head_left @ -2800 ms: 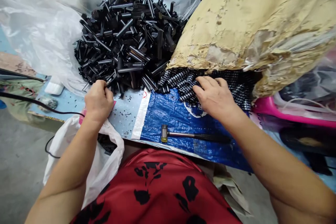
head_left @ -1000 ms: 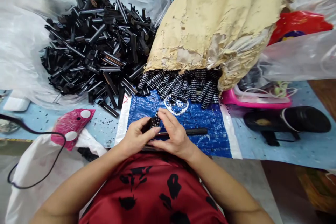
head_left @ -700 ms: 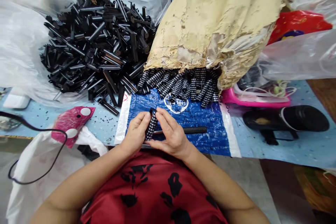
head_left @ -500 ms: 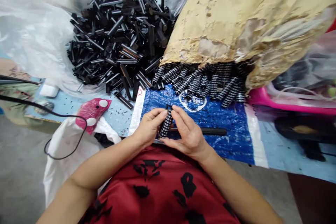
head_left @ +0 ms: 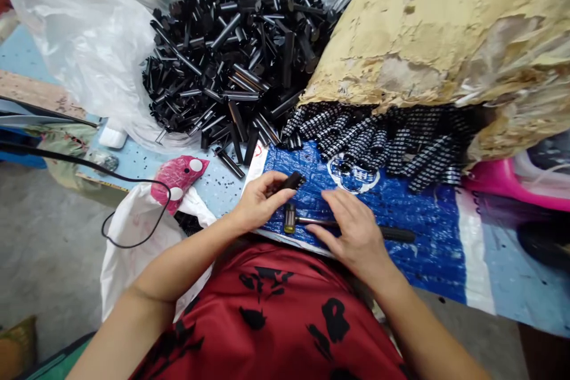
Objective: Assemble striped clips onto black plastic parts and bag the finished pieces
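Observation:
A short black cylindrical piece [head_left: 293,181] is gripped between the thumb and fingers of my left hand [head_left: 262,202], over the left part of the blue woven sheet [head_left: 312,160]. My right hand [head_left: 351,228] is apart from it, thumb and fingers spread with nothing held, over the shaft of a small hammer. The hammer head [head_left: 290,219] lies just below the held piece, and its black handle [head_left: 398,234] sticks out to the right of my right hand.
Loose black tubes [head_left: 236,65] form a pile at the back. Patterned cylinders [head_left: 356,142] spill from a worn yellow sack [head_left: 401,29]. A pink container [head_left: 512,184] is at the right; a white bag [head_left: 138,237] and black cable [head_left: 80,160] are at the left.
My right hand has let go of the patterned piece and moved right. My left hand has kept a piece, now tilted and looking plain black. The hammer head has come into view.

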Motion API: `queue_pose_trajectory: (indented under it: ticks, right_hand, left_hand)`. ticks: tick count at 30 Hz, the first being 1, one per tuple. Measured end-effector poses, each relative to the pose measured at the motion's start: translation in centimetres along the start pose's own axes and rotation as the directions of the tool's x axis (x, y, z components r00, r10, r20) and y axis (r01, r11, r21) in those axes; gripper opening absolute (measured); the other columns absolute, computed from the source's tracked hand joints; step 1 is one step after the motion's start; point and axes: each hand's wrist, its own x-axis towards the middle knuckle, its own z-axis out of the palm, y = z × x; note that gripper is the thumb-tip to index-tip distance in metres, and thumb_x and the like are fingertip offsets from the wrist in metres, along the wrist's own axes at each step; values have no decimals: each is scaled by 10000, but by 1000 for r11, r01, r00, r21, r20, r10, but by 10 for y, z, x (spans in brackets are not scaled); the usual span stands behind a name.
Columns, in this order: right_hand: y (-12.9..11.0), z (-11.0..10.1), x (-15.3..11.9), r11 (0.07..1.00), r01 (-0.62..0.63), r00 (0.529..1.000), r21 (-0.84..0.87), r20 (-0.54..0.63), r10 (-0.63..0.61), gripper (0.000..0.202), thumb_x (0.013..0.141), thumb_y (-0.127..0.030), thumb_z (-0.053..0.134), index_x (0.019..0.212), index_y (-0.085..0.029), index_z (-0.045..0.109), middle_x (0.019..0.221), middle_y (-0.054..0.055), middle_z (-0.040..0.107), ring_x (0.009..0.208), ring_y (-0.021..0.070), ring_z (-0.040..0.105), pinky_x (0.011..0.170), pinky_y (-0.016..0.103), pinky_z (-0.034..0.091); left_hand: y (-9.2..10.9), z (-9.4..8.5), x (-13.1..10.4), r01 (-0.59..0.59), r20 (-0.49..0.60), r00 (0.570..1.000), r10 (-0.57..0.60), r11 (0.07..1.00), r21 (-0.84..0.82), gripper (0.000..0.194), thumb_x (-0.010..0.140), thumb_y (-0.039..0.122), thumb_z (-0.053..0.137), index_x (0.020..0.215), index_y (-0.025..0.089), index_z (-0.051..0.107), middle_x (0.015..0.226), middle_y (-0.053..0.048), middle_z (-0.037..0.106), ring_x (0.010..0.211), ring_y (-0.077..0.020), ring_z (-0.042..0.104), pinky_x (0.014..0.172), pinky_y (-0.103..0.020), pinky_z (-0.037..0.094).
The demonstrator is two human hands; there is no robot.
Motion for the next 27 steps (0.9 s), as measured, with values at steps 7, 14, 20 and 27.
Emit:
queue_pose_trajectory:
  ticks: [7, 14, 20, 27]
  right_hand:
    - [1, -21, 2, 994, -77, 988, -74, -141, 66, 100, 1008, -205, 601, 1081, -196, 669, 913, 60, 736, 816, 197, 677, 763, 313, 520]
    - [-15, -7, 46, 962, 11, 1000, -271, -4, -13, 204, 1047, -278, 530, 924, -217, 682, 697, 16, 635, 626, 165, 575, 634, 315, 421]
    - [-29, -11, 41, 986, 166, 971, -11, -172, -165, 238, 1048, -228, 506, 1223, -154, 650, 897, 76, 749, 779, 182, 667, 714, 301, 472]
    - [-38, 6, 30, 968, 251, 967, 10, 43, -251, 132, 1005, -214, 618, 1098, -148, 684, 764, 37, 711, 654, 169, 632, 657, 305, 486]
  left_hand:
    - [1, -40, 14, -110, 117, 993, 33, 665, 739, 228, 833, 389, 815, 943, 199, 753, 848, -21, 686, 782, -176, 597, 738, -305, 421]
    - [-1, -34, 21, -18, 137, 986, -98, 749, 663, 341, 777, 467, 840, 749, 196, 636, 610, 61, 494, 577, -118, 423, 604, -276, 257]
    - [3, -42, 37, 1, 198, 966, -163, 776, 630, 368, 662, 417, 893, 695, 196, 601, 601, 63, 525, 588, -123, 442, 602, -278, 264]
    - [6, -30, 40, -50, 199, 972, -123, 722, 690, 310, 684, 293, 836, 677, 204, 540, 600, 53, 509, 561, -117, 408, 582, -289, 247]
